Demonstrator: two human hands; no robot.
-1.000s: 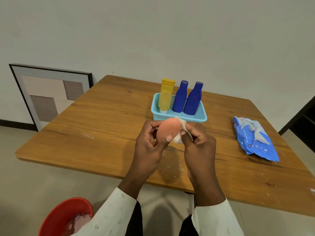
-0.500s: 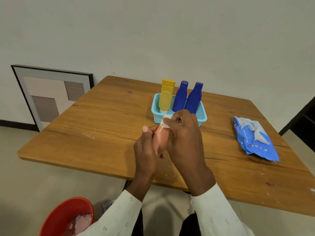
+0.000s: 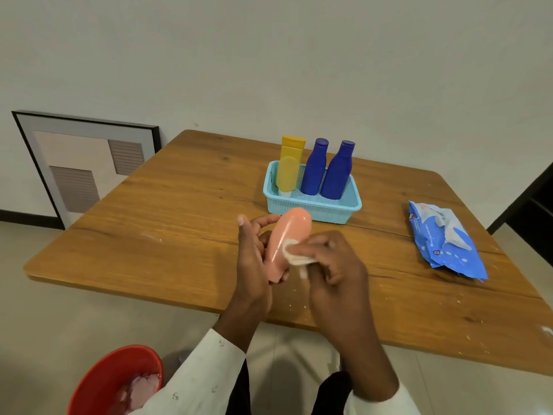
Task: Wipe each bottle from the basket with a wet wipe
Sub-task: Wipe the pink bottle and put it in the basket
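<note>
Left hand [image 3: 254, 262] grips the pink bottle [image 3: 287, 244] from its left side, thumb and fingers wrapped round the lower body, w/ the rounded end pointing up and away toward the basket [image 3: 311, 208]; right hand [image 3: 332, 265] pinches a folded wet wipe [image 3: 294, 254] and presses it against the bottle's right flank, approx. mid-height. Bottle is held above the table [image 3: 179, 211], just in front of the basket and clear of it. Handling, as judged: smooth glossy plastic, light, rigid enough to take wiping pressure; the damp film likely makes it slippery, so the grip belongs low on the body, opposite the wiped face, leaving the upper part free. Cap end is hidden in the left palm, so whether it points down cannot be confirmed. In the basket stand a yellow bottle [image 3: 288, 172] and two blue bottles [image 3: 314, 169] [image 3: 336, 173], upright, side by side, apparently awaiting their turn. Wipes pack [image 3: 446, 241] lies flat on the table well to the right; red bowl [image 3: 101, 381] sits on the floor, lower left, holding what may be used wipes.
</note>
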